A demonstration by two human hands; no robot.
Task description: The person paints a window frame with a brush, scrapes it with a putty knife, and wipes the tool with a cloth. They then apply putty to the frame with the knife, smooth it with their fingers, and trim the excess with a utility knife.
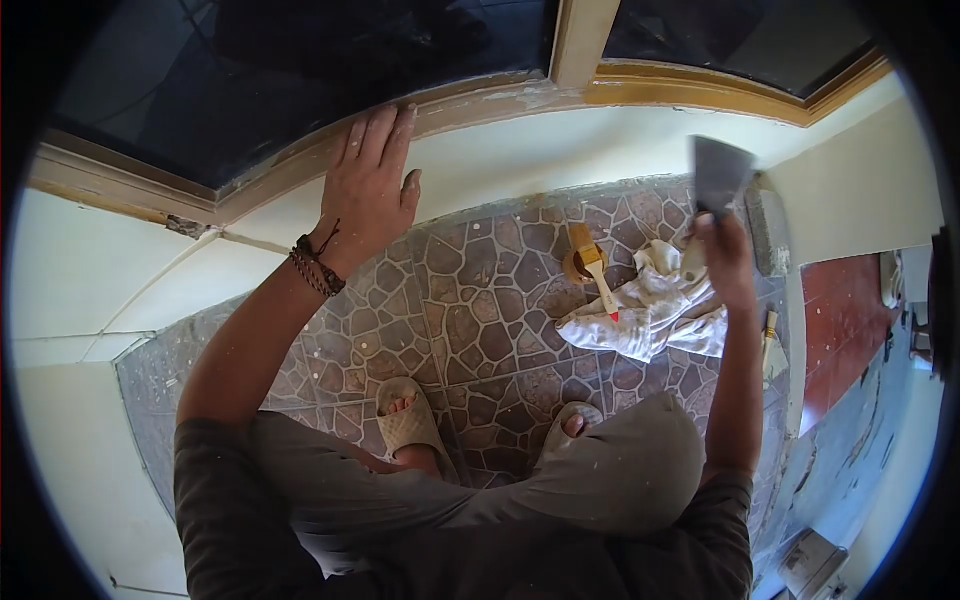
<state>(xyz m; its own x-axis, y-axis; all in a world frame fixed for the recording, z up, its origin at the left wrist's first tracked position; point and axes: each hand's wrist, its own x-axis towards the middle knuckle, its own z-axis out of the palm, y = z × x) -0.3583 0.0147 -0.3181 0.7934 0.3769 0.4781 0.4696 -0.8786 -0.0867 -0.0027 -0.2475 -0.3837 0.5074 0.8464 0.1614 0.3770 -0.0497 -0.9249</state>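
My left hand (375,180) lies flat against the lower rail of the wooden window frame (480,103), its fingers stretched out and touching the wood. In my right hand (722,250) is a putty knife (720,172), held up with its wide grey blade pointing away from me; the blade is slightly blurred. Below that hand, a crumpled white cloth (650,315) lies on the stone-patterned floor (480,290). A paintbrush (597,275) with a pale handle rests across a small round container (575,267) beside the cloth.
A second brush (769,335) lies on the floor near the right wall. A grey block (768,228) stands in the far right corner. Below the window runs a white wall (520,150). At the right, a red-tiled surface (845,310) shows beyond a pale edge.
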